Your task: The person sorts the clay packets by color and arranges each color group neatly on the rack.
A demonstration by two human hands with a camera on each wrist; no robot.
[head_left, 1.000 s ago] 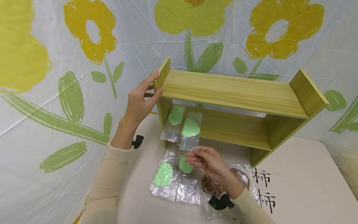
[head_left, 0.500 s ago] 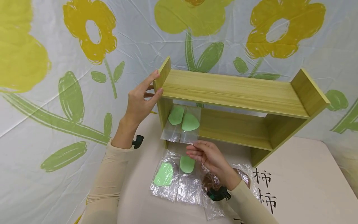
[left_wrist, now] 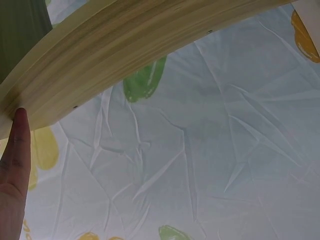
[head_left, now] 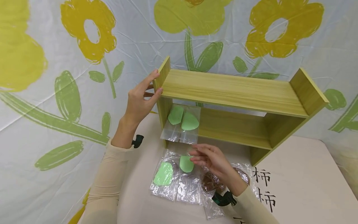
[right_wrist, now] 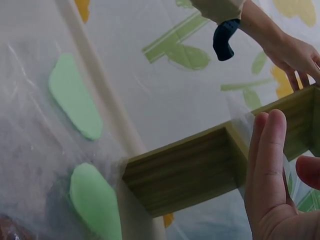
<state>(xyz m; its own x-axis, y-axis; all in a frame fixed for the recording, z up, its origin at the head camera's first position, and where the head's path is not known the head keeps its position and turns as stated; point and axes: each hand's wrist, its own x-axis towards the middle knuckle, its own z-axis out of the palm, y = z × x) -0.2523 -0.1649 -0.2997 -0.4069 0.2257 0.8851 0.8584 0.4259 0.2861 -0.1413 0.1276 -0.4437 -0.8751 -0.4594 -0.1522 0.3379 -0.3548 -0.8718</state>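
Observation:
My left hand rests against the upper left side panel of a wooden shelf, its fingers spread. In the left wrist view a straight finger touches the panel's outer face. Two clear plastic bags lie side by side on the middle board, one with a green leaf-shaped piece, the other with a rounder green piece. Their lower ends hang past the board's front edge. My right hand hovers just below the right bag with loosely extended fingers, seemingly holding nothing; whether a fingertip touches the bag is unclear.
More clear bags lie on the table before the shelf, with a green piece, another green piece and brown contents, partly under my right hand. Black characters mark the table at right. A flower-printed cloth hangs behind.
My right hand lowered the second bag onto the middle board beside the first, then let go and drew slightly down and right. My left hand stays on the shelf.

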